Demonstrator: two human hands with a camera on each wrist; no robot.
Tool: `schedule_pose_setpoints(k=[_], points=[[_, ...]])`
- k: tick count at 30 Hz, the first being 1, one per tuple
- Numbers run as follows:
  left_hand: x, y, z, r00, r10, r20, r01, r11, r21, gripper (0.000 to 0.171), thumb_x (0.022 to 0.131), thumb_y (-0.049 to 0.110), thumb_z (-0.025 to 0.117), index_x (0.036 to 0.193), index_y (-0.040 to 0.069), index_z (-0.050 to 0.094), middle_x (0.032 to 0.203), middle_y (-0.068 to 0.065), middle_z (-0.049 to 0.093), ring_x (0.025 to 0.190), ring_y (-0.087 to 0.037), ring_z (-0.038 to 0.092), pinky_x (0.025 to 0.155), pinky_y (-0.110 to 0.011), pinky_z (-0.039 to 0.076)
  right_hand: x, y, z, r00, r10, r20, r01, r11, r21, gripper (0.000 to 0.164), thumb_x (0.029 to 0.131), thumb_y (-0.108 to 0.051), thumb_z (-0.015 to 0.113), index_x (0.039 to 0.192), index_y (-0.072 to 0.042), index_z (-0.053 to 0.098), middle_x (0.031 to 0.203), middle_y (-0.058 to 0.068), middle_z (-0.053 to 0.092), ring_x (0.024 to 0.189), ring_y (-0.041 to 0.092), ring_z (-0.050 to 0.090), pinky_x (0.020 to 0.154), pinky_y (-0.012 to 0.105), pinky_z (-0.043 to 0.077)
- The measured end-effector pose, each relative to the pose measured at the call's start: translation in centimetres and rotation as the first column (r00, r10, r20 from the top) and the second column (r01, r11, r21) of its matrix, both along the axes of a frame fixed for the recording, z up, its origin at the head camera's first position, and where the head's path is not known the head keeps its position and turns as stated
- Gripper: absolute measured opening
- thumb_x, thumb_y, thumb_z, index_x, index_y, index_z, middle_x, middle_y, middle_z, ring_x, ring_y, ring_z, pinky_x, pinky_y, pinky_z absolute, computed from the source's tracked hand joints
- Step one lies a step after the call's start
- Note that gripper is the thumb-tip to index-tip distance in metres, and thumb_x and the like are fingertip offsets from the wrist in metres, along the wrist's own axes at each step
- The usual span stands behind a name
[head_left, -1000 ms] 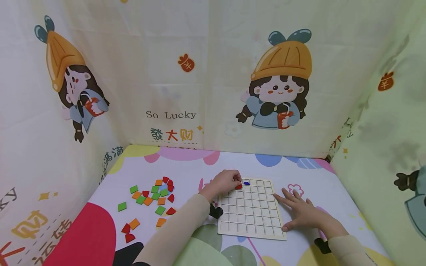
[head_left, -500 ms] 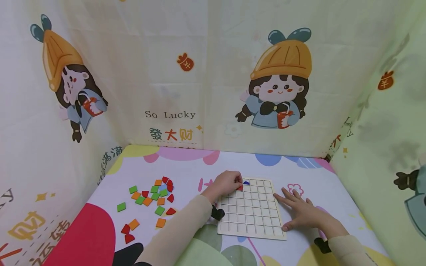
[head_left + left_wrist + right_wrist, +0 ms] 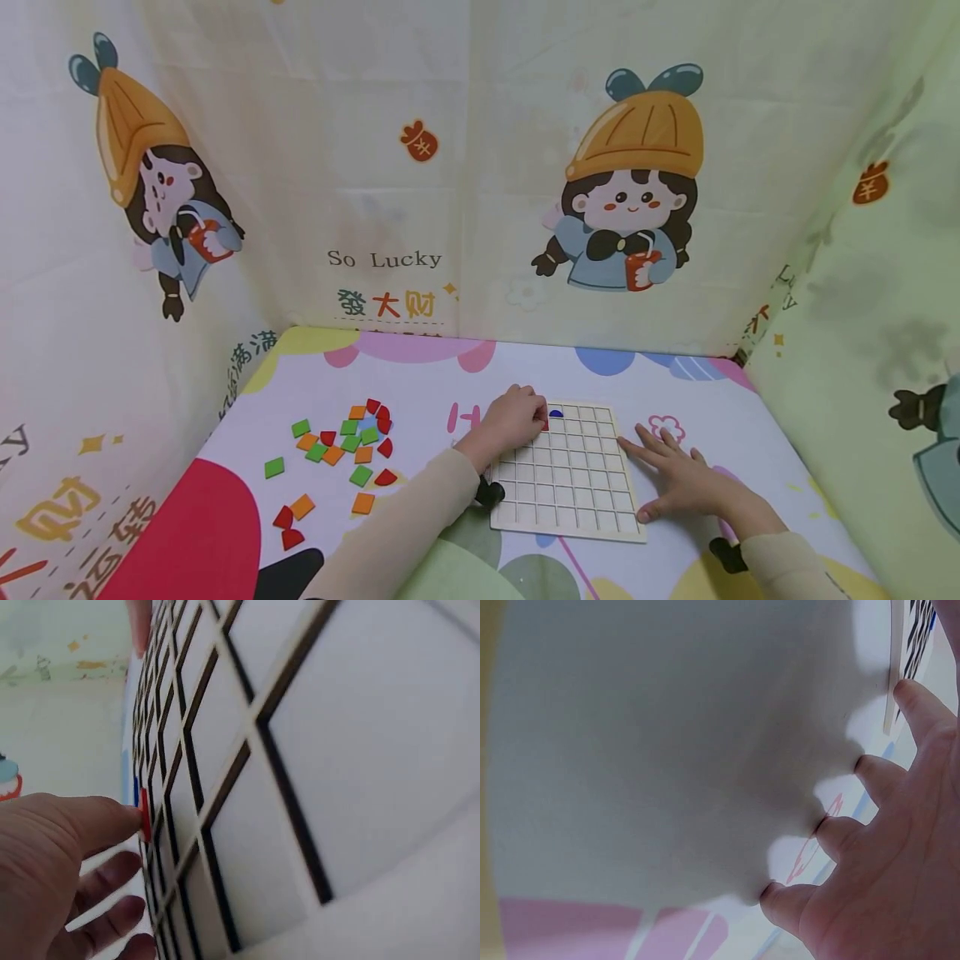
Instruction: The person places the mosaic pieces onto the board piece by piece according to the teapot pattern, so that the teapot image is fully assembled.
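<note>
A pale grid board (image 3: 567,533) lies on the table, its cells framed by thin raised ridges. Over its far left part, my left hand (image 3: 512,425) pinches a small red tile (image 3: 145,816), thumb against its face and the tile right at the ridges. Much of the tile is hidden by the fingers in the head view. Beside it, a blue half-round piece (image 3: 556,413) sits in a far-row cell. My right hand (image 3: 686,483) spreads its fingers along the board's right side, with the thumb and a fingertip at the edge and other fingertips on the tabletop.
Left of the board lie several loose tiles: green squares such as a green tile (image 3: 275,467), orange squares such as an orange tile (image 3: 363,502), and red quarter-round pieces such as a red piece (image 3: 292,539). A printed cloth wall (image 3: 480,167) encloses the table's back and sides.
My left hand has shifted slightly right with the red tile, nearer the blue half-round piece, and its fingers now cover more of the tile. The right hand stays in place.
</note>
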State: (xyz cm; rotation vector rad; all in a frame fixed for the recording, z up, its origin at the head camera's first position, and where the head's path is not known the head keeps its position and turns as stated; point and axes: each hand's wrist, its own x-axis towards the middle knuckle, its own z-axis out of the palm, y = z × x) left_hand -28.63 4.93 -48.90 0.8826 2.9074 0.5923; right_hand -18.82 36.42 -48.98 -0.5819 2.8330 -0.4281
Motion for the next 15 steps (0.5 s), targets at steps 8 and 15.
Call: schedule_pose_setpoints(k=[8, 15], points=[[0.7, -0.3, -0.1, 1.0, 0.001, -0.001, -0.001, 1.0, -0.027, 0.008, 0.094, 0.028, 0.074, 0.093, 0.025, 0.066, 0.097, 0.006, 0.055, 0.089, -0.012, 0.047, 0.069, -0.027, 0.043, 0.0, -0.1, 0.1, 1.0, 0.001, -0.001, -0.001, 1.0, 0.009, 0.113, 0.065, -0.069, 0.084, 0.16, -0.027, 0.038, 0.167, 0.027, 0.025, 0.146, 0.067, 0.018, 0.097, 0.091, 0.019], [0.9, -1.4, -0.2, 1.0, 0.006, 0.007, -0.006, 1.0, -0.004, 0.008, 0.093, 0.027, 0.072, 0.099, 0.023, 0.069, 0.1, 0.006, 0.06, 0.09, -0.012, 0.049, 0.074, -0.025, 0.047, 0.1, -0.3, 0.4, 1.0, 0.003, -0.002, -0.003, 1.0, 0.01, 0.114, 0.065, -0.07, 0.084, 0.16, -0.028, 0.038, 0.166, 0.028, 0.025, 0.144, 0.07, 0.019, 0.097, 0.091, 0.02]])
